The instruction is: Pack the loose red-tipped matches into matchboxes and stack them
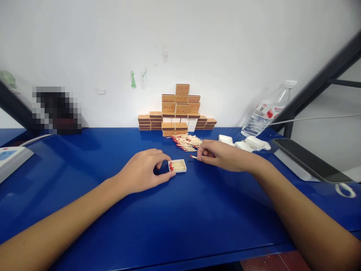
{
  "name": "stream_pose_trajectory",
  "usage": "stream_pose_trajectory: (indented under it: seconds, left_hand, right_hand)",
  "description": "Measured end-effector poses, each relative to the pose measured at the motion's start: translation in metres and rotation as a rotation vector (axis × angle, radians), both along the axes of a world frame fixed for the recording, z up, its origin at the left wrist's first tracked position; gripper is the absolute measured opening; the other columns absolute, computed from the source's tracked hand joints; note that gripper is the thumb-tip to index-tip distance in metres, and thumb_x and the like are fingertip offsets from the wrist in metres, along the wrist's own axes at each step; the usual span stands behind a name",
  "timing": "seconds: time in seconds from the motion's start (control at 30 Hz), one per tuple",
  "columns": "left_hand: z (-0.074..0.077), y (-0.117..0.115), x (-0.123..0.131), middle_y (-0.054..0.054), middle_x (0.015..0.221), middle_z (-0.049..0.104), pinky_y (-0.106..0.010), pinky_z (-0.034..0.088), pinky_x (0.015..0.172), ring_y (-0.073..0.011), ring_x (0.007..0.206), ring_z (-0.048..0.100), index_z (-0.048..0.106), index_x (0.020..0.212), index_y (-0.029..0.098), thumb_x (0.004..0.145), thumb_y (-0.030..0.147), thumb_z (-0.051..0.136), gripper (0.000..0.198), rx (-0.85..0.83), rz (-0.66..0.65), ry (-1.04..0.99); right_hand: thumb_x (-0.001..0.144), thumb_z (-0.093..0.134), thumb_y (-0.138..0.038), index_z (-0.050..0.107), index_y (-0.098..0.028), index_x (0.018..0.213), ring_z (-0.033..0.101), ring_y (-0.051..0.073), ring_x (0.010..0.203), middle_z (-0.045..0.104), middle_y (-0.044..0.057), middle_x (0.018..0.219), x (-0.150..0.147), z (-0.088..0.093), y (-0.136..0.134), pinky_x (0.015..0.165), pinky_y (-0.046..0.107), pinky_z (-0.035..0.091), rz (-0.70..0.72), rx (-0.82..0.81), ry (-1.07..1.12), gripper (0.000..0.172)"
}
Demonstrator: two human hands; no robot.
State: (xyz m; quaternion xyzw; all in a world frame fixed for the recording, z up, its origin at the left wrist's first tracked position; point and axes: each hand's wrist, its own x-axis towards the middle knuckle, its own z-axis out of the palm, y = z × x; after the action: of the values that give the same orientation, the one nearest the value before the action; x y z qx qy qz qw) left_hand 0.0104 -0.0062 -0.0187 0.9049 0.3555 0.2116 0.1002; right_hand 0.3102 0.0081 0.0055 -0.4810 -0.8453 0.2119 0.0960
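My left hand [148,169] grips the left end of a small white matchbox tray [185,170] between thumb and fingers. Inside the tray lie several matches [177,165], their red heads toward my left hand. To the right, my right hand [216,154] pinches a single match [193,156], whose red head sticks out to the left of the fingertips. Just beyond it is a loose pile of red-headed matches [186,142] on the blue table. The tray rests on the table surface, nearer to me than the pile.
Orange matchboxes [182,109] are stacked against the wall behind the pile. White empty trays [251,143] lie at the right, near a leaning water bottle [265,109]. A dark phone [311,160] rests on a white block farther right. A white device [14,160] sits at the left edge.
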Motion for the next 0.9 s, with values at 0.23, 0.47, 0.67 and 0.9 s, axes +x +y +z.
stream_pose_trajectory:
  seconds: [0.23, 0.47, 0.67, 0.9]
  left_hand:
    - [-0.001, -0.002, 0.001, 0.000, 0.078, 0.060, -0.029, 0.042, 0.064, -0.0160, 0.073, 0.057, 0.074, 0.110, 0.021, 0.094, 0.044, 0.070, 0.028, 0.027, -0.035, -0.011]
    - [0.000, -0.002, 0.001, 0.001, 0.078, 0.059, -0.029, 0.043, 0.066, -0.0147, 0.072, 0.056, 0.074, 0.111, 0.021, 0.095, 0.043, 0.071, 0.027, 0.022, -0.032, -0.036]
    - [0.000, -0.001, 0.001, 0.001, 0.076, 0.059, -0.029, 0.041, 0.062, -0.0146, 0.069, 0.056, 0.075, 0.110, 0.023, 0.093, 0.045, 0.071, 0.028, -0.024, -0.006, -0.012]
    - [0.001, -0.001, 0.001, 0.002, 0.076, 0.059, -0.029, 0.040, 0.062, -0.0142, 0.068, 0.055, 0.075, 0.111, 0.023, 0.093, 0.046, 0.071, 0.029, -0.057, 0.010, -0.001]
  right_hand:
    - [0.103, 0.058, -0.031, 0.065, -0.022, 0.095, 0.056, 0.017, 0.083, 0.063, 0.004, 0.096, -0.047, -0.005, -0.027, 0.072, 0.030, 0.043, 0.104, 0.142, 0.151, 0.014]
    - [0.101, 0.056, -0.031, 0.067, -0.022, 0.090, 0.058, 0.019, 0.078, 0.066, 0.006, 0.090, -0.030, 0.004, -0.017, 0.070, 0.031, 0.042, -0.022, 0.359, 0.138, 0.018]
    - [0.094, 0.062, -0.037, 0.067, -0.022, 0.081, 0.059, 0.022, 0.071, 0.071, 0.008, 0.084, 0.007, 0.006, 0.005, 0.063, 0.034, 0.037, -0.341, 0.379, -0.177, 0.021]
    - [0.097, 0.060, -0.037, 0.065, -0.022, 0.087, 0.063, 0.024, 0.079, 0.072, 0.008, 0.089, 0.018, -0.011, 0.016, 0.066, 0.034, 0.039, -0.246, 0.182, -0.288, 0.019]
